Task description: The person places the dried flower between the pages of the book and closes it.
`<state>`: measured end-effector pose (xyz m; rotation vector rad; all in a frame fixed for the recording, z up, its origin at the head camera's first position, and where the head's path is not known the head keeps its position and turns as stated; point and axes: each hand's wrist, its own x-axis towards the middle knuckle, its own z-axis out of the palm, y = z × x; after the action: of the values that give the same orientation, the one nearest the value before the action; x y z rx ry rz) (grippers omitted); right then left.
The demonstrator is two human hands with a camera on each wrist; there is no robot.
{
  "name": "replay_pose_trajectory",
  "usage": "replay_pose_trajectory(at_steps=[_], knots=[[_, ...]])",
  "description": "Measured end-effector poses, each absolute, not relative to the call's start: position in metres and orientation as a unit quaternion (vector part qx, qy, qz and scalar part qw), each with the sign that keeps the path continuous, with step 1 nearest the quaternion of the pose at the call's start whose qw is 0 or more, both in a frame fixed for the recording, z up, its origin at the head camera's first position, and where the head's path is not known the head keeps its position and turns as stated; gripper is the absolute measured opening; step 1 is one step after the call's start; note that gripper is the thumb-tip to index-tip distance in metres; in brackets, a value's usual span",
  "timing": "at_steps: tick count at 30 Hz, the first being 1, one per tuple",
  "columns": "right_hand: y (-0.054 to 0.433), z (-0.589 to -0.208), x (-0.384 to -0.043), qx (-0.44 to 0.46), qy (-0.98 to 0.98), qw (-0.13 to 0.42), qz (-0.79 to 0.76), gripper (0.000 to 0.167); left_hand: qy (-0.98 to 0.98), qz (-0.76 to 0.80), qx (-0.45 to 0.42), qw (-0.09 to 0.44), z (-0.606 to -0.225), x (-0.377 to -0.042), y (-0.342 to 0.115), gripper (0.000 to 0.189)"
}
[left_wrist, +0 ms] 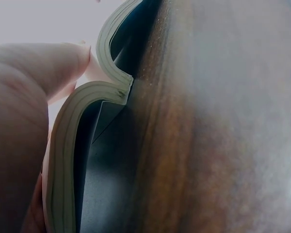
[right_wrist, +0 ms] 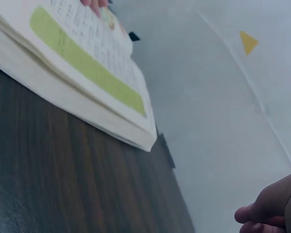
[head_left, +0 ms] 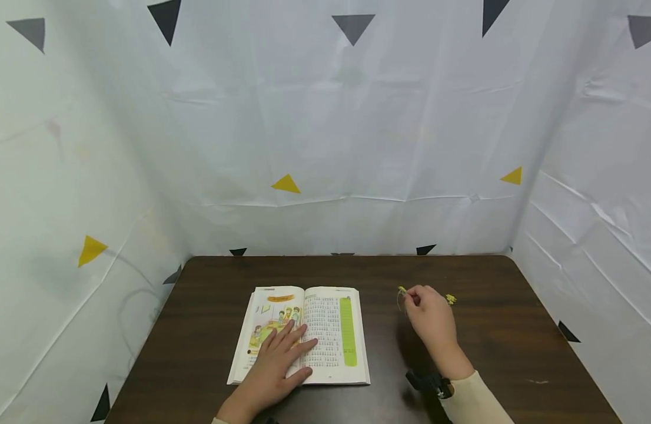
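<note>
An open book lies on the dark wooden table, a coloured picture on its left page and text beside a green strip on its right one. My left hand rests across the lower middle of the pages with its fingers spread. In the left wrist view, the thumb is over the curved page edges. To the right of the book, my right hand pinches a small yellow flower on a thin stem between thumb and fingertips. Another small yellow flower shows just beyond the knuckles.
The brown table runs back to a white sheet with grey, black and yellow triangles, and similar sheets hang at both sides. A black band is around the right wrist.
</note>
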<state>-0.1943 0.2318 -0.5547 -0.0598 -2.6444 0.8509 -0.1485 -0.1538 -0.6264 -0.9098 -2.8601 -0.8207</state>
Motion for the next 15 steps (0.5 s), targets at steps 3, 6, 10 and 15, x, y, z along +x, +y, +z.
replay_pose_trajectory(at_steps=[3,6,10,15], knots=[[0.233,-0.557,-0.203,-0.021,-0.945,0.164,0.284,0.012,-0.918,-0.267,-0.293,0.015,-0.625,-0.148,-0.154,0.057],[0.234,-0.560,-0.211,-0.022,-0.953,0.145,0.263,0.013,-0.918,-0.264,-0.295,0.019,-0.624,-0.148,-0.154,0.057],[0.236,-0.564,-0.220,-0.033,-0.961,0.129,0.243,0.011,-0.918,-0.262,-0.298,0.021,-0.623,-0.148,-0.154,0.057],[0.235,-0.573,-0.227,-0.039,-0.969,0.093,0.227,0.010,-0.918,-0.263,-0.296,0.022,-0.626,-0.148,-0.154,0.057]])
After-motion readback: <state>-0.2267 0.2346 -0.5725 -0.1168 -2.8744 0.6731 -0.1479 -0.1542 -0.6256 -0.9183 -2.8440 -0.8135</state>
